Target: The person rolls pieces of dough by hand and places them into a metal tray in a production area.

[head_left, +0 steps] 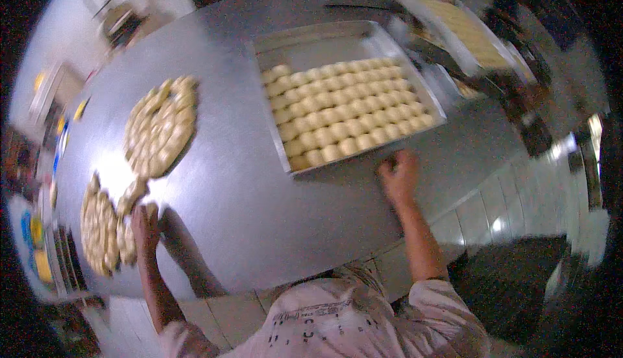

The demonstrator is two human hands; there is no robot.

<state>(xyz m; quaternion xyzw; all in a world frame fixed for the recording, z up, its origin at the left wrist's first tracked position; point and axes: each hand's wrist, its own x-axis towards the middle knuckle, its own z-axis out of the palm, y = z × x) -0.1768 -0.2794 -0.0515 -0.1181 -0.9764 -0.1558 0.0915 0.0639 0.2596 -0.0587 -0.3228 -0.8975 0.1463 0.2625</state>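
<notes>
My left hand [146,222] is curled at the right edge of the near group of cut dough pieces [99,231]. A short strip of dough [133,192] lies against its fingertips; whether the fingers grip any dough is hidden. Farther up the table sits a larger round group of dough pieces [162,128]. My right hand [399,175] is closed just in front of the tray's near edge, and its blurred fingers hide whatever may be inside. The metal tray [324,50] holds rows of round dough balls [350,111] packed closely together, with its far part bare.
Everything rests on a broad metal table [259,228]. At the far right, another tray [464,27] holds a pale layer of dough. Tiled floor [493,209] shows past the table's right edge. Small yellow objects [81,109] lie by the left rim.
</notes>
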